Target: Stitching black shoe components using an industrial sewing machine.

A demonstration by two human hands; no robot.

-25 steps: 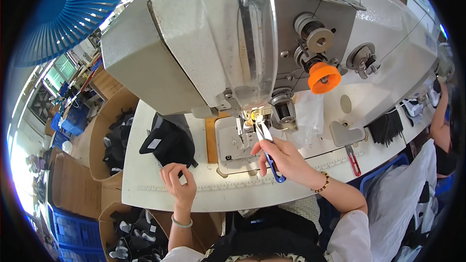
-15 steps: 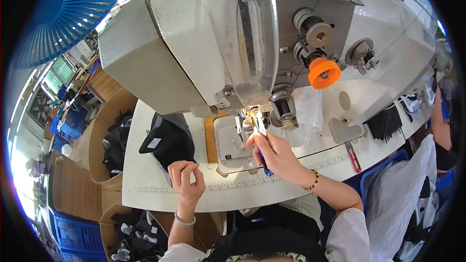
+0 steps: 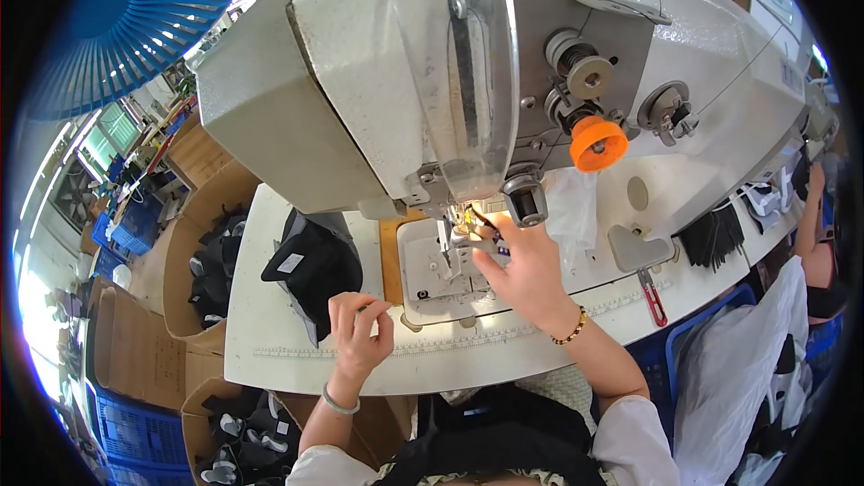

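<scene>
Currently, the right hand (image 3: 529, 272) is reaching in beneath the head of the machine (image 3: 346, 90), its fingers clamping a dark blue tool (image 3: 498, 241). The tool is sitting beside the lit needle area, mostly hiding in the grip, so what its tip is touching is not showing. The left hand (image 3: 358, 339) is hovering over the front of the table (image 3: 504, 364), its fingers curling inward with thumb and forefinger close; whether they are pinching anything, I cannot tell. Just beyond that hand, the black cloth (image 3: 331, 272) is lying left of the bed plate (image 3: 427, 272), a white label (image 3: 290, 263) showing on it. A ruler strip (image 3: 310, 351) is running along the table's near edge. Farther right, a red handle (image 3: 653, 301) is pointing toward the person, and black strips (image 3: 713, 238) are lying in a bunch. At the left, a carton (image 3: 183, 261) is holding dark pieces.
</scene>
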